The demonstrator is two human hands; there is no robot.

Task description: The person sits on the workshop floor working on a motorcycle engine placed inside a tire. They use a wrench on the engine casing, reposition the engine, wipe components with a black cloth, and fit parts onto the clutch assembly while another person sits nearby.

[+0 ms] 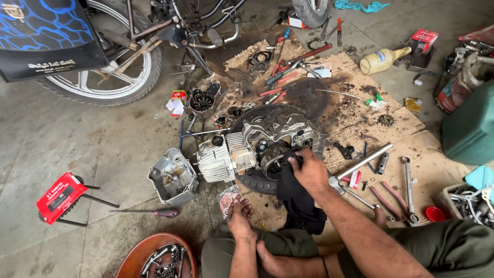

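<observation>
A grey motorcycle engine (247, 149) lies on a tyre (257, 183) on oily cardboard (360, 118). My right hand (310, 170) presses a black cloth (298, 201) against the round clutch part (272, 159) on the engine's side. My left hand (240, 219) rests low by my knee, palm up, fingers loosely curled, touching a small clear plastic bag (228, 198) on the floor. I sit cross-legged in olive trousers.
An engine cover (174, 177), a red-handled screwdriver (154, 212) and a red box (60, 196) lie left. Spanners (409, 188), pliers (386, 201) and a steel tube (365, 160) lie right. A motorcycle wheel (103, 62) stands behind; an oil bottle (383, 59) and green container (471, 126) are right.
</observation>
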